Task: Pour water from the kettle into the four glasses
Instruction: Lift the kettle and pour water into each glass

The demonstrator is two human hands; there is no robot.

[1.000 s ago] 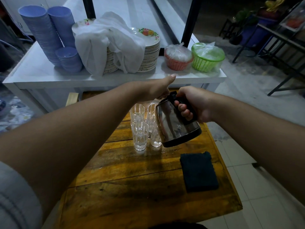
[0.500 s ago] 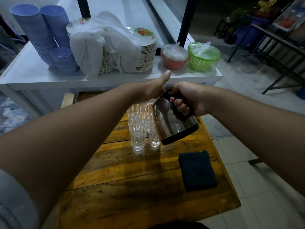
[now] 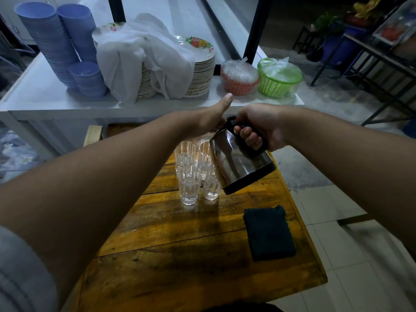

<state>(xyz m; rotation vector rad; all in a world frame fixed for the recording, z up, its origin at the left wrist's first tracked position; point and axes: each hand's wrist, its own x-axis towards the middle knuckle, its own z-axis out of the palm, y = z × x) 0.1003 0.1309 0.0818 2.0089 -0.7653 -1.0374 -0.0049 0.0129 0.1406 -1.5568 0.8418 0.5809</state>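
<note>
Steel kettle [image 3: 238,163] tilted over glasses [image 3: 191,174], R hand [image 3: 261,124] fingers [image 3: 248,137] wrapped round handle, L hand [image 3: 213,118] at lid, grip unclear

Wooden table [image 3: 171,255]: four glasses [image 3: 189,188] (clustered), dark cloth [image 3: 269,233].

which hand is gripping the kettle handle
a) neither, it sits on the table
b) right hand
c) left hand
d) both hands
b) the right hand has its fingers wrapped round the black handle of the kettle, which is tilted in the air over the glasses; the left hand is at the kettle's top, thumb up, not on the handle.
</note>
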